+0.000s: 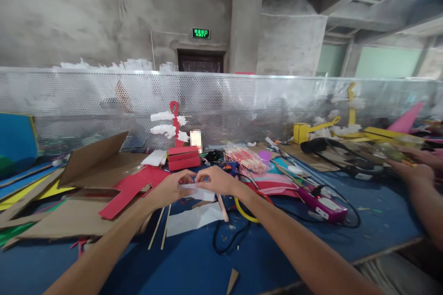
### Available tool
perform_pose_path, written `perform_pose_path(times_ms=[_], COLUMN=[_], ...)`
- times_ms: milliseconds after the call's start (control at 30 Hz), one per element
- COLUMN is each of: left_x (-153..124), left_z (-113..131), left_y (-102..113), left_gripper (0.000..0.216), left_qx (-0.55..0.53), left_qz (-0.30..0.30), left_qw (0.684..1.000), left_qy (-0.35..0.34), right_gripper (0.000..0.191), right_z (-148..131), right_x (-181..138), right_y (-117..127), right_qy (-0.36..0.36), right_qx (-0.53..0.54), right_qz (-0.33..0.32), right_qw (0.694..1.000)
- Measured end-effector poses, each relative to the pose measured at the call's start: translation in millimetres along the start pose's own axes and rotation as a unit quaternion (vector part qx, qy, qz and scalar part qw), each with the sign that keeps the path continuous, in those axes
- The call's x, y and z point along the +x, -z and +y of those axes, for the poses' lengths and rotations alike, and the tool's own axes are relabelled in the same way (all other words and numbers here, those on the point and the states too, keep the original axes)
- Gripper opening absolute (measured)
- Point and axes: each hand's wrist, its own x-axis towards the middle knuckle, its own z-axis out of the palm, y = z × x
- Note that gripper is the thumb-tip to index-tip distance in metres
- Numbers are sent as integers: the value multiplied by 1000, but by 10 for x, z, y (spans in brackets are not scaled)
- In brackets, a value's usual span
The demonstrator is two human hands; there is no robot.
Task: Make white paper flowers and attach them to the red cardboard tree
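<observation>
My left hand (170, 189) and my right hand (218, 179) meet over the blue table (194, 262). Both pinch a small white piece of paper (195, 191) held between them, fingers closed on its edges. A larger white sheet (194, 219) lies on the table just below the hands. Thin wooden sticks (159, 228) lie beside it. A red cardboard shape (131, 189) sits left of my left hand. Behind the hands stands a red cardboard model with white cotton tufts (177, 140).
Brown cardboard sheets (90, 166) spread at the left. A bag of sticks (245, 156), a purple glue gun (323, 205) with black cable and a yellow cable (244, 212) lie right of centre. Another person's hands (413, 170) work at the far right. A perforated metal screen (242, 101) closes the back.
</observation>
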Motion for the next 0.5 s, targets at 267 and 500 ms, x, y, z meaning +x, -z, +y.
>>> perform_pose_path(times_ms=[267,500], left_x=[-1,27], left_z=[11,-82], left_y=[-18,-91], left_gripper=[36,41], left_qx=[32,-120], left_qz=[5,-5], left_qw=[999,989], left_qy=[15,82], right_gripper=[16,59], right_z=[-61,-149], right_x=[-18,-41], right_y=[24,-74], right_qy=[-19,64], right_qx=[-13,-129], right_qz=[-8,7], right_qw=[1000,990])
